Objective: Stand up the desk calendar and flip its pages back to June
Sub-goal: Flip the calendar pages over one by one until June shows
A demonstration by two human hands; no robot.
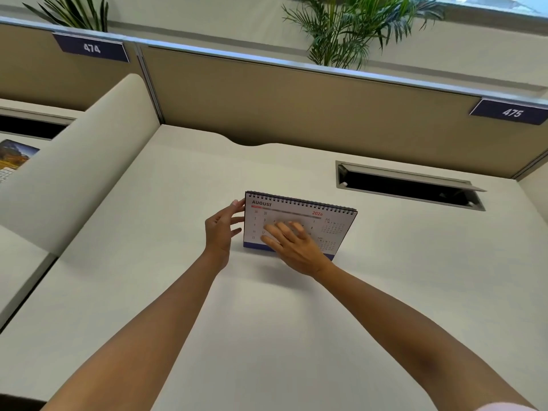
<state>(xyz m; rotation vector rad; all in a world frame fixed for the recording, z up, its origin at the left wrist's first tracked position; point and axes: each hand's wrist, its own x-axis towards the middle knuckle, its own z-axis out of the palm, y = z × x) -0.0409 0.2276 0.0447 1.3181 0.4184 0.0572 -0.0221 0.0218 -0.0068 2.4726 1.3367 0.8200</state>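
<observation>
A spiral-bound desk calendar stands upright on the white desk, its front page reading AUGUST 2026. My left hand is at the calendar's left edge, fingertips touching the upper left corner. My right hand lies spread flat across the front page, fingers apart, covering the lower middle of the date grid. Neither hand visibly pinches a page.
An open cable hatch is cut into the desk behind and to the right of the calendar. A beige partition with labels 474 and 475 closes the back. A curved divider rises on the left, with another calendar beyond it.
</observation>
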